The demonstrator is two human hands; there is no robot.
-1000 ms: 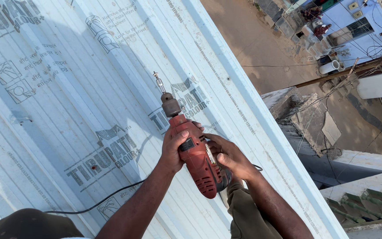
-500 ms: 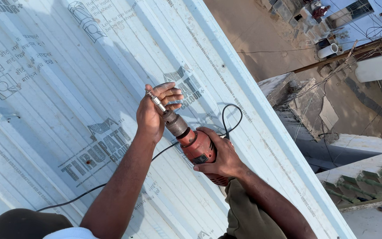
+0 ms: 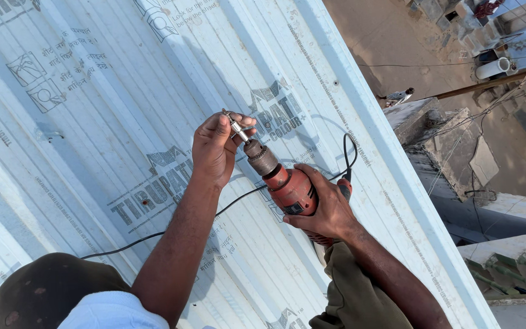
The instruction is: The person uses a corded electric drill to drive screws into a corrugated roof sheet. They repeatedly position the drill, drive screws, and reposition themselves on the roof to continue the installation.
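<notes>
- Up on the roof: white corrugated metal roofing sheet [image 3: 92, 122], printed with grey lettering and small pictures, sloping under both hands.
- Right hand [image 3: 327, 210]: wrapped around the body of a red electric drill [image 3: 290, 189], fingers [image 3: 302, 222] curled and pressed together on the casing.
- Drill tilted, dark metal chuck [image 3: 262, 159] aimed up and to the left, held just above the sheet.
- Left hand [image 3: 214, 149]: at the drill's tip, fingertips [image 3: 243, 122] pinching a small silver bit or screw [image 3: 235, 127] seated in the chuck; which of the two, cannot tell.
- Black power cord [image 3: 153, 236] trailing from the drill's rear, looped beside the right hand, then running across the sheet toward the lower left.
- Olive-green trouser leg [image 3: 354, 292] below the right forearm; dark brown cap brim [image 3: 50, 286] at the bottom left edge.
- Beyond the roof's right edge, far below: bare ground [image 3: 385, 36], a low wall, a white pipe [image 3: 494, 67] and a distant person [image 3: 399, 96].
</notes>
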